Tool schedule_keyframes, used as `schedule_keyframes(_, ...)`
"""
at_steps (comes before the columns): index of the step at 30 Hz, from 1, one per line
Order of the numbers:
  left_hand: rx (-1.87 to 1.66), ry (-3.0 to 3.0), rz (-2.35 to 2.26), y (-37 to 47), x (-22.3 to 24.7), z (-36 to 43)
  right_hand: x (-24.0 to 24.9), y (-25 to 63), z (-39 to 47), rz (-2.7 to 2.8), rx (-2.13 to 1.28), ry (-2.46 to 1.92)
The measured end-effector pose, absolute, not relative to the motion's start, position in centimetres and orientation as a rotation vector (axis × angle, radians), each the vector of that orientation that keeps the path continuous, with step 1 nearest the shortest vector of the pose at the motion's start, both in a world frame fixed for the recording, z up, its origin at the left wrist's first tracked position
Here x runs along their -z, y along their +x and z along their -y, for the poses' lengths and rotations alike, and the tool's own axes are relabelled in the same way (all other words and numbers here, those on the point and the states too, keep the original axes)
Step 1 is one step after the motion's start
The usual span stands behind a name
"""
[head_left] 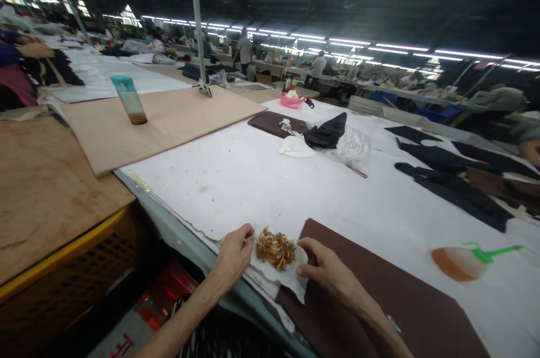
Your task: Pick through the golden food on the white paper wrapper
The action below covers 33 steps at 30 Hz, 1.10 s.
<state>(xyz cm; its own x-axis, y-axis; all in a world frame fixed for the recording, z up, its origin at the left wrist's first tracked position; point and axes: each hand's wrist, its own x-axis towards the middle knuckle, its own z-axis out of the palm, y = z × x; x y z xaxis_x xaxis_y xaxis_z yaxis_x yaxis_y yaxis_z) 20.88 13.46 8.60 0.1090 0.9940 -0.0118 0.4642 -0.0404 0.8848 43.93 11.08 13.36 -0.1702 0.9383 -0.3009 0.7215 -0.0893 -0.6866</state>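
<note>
yellow-brown scraps on white paper, left hand, right hand pinching edges

We find no legible text. The printed sheet in the clear bag, well beyond both hands, is too blurred to read.

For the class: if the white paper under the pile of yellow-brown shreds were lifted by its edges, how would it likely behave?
The white paper looks thin and creased, so it would probably sag rather than stay flat. The pile of shreds is loose and would likely slide toward the dip or spill. The left hand and right hand touch opposite edges; lifting from both sides seems steadier.
</note>
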Motion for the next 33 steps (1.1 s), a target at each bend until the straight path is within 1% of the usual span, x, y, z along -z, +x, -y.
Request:
schedule_keyframes(4, -0.991, 1.609, -1.464, 21.0, -8.3, -12.7, -14.0, 44.3, -10.9, 1.817, -1.277, -1.634)
schedule_keyframes(7, -1.06, 1.6, -1.421, 21.0, -7.6, -12.4, -14.5, 44.2, -11.7, 1.763, -1.3, -1.597)
schedule_keyframes(12, -1.139, 1.582, -1.369, 20.9, -6.7, -12.1, -14.3, 43.4, -13.6, 1.847, -1.098, -1.64)
schedule_keyframes(19, -1.168, 1.59, -1.337, 21.0, -6.5, -11.6, -12.9, 40.8, -15.2, 2.0, -1.0, -1.608)
schedule_keyframes(24, -1.169, 1.596, -1.329, 21.1, -6.6, -11.4, -12.3, 38.8, -15.2, 2.037, -0.813, -1.695)
schedule_keyframes(28, -1.151, 1.576, -1.329, 20.9, -7.3, -11.2, -12.3, 38.0, -14.8, 2.038, -0.709, -1.69)
schedule_keyframes(33, -1.037, 1.497, -1.279, 20.5, -9.3, -11.4, -12.7, 38.7, -14.0, 2.002, -0.722, -1.612)
